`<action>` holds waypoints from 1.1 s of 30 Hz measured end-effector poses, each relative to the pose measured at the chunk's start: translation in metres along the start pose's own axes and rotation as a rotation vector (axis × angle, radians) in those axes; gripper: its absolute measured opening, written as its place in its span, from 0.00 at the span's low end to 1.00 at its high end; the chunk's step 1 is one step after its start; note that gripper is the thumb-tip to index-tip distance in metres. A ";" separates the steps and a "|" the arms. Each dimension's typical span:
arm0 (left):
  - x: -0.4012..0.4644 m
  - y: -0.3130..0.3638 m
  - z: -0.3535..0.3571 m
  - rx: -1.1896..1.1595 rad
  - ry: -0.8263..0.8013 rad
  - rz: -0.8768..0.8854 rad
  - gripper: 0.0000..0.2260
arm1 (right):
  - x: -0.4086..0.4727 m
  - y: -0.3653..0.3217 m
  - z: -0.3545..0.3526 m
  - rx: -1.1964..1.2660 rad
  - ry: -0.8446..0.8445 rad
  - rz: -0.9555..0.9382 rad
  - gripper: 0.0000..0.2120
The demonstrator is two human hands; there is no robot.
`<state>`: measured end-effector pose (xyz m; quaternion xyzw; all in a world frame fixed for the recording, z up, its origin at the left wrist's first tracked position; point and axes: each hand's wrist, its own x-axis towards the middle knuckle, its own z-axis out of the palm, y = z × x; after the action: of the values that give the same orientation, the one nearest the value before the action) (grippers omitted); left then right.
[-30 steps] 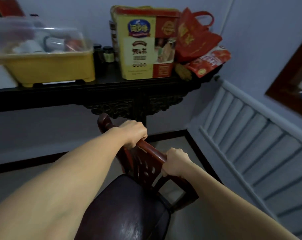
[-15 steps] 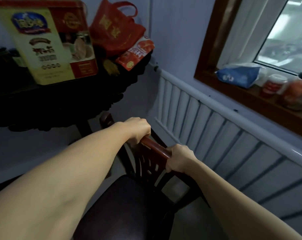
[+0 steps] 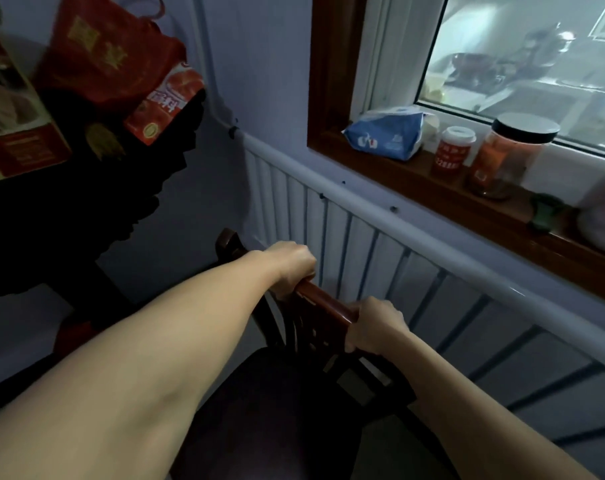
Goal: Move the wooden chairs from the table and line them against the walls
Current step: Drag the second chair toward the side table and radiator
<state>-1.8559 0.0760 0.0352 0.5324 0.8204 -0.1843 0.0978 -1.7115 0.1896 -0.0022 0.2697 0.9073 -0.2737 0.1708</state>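
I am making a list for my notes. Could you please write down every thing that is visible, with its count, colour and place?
wooden chair: 1, reddish-brown with dark seat, bottom centre, back toward the radiator
radiator: 1, white, on the wall under the window
windowsill: 1, brown wood, right
tissue pack: 1, blue, on the sill
jars: 2, orange-red contents, on the sill
dark table: 1, black, left
red bag: 1, on the table
red packet: 1, at the table's edge
left hand: fingers closed on the chair's top rail
right hand: fingers closed on the same rail
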 end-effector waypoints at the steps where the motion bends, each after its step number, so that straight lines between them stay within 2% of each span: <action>1: 0.011 0.004 -0.002 0.005 0.000 0.013 0.12 | 0.005 0.007 -0.004 0.005 0.004 0.018 0.18; 7: 0.066 0.018 -0.013 0.032 0.013 0.074 0.07 | 0.028 0.042 -0.023 0.028 0.008 0.082 0.10; 13: 0.108 0.021 -0.006 0.000 0.106 0.053 0.05 | 0.063 0.064 -0.036 0.053 -0.017 0.132 0.13; 18: 0.134 0.021 -0.002 -0.058 0.138 -0.023 0.08 | 0.090 0.074 -0.042 0.044 -0.011 0.123 0.12; 21: 0.146 0.024 0.000 -0.086 0.158 -0.047 0.03 | 0.100 0.083 -0.046 0.050 -0.008 0.108 0.09; 27: 0.168 0.032 0.009 -0.195 0.215 -0.068 0.07 | 0.116 0.100 -0.054 0.075 0.031 0.086 0.05; 30: 0.174 0.035 0.013 -0.263 0.272 -0.055 0.10 | 0.122 0.105 -0.056 0.076 0.048 0.086 0.09; 33: 0.178 0.040 0.019 -0.286 0.341 -0.054 0.13 | 0.125 0.107 -0.057 0.056 0.082 0.089 0.04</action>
<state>-1.8939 0.2320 -0.0533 0.5142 0.8569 0.0237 0.0272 -1.7579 0.3481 -0.0574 0.3255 0.8926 -0.2799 0.1377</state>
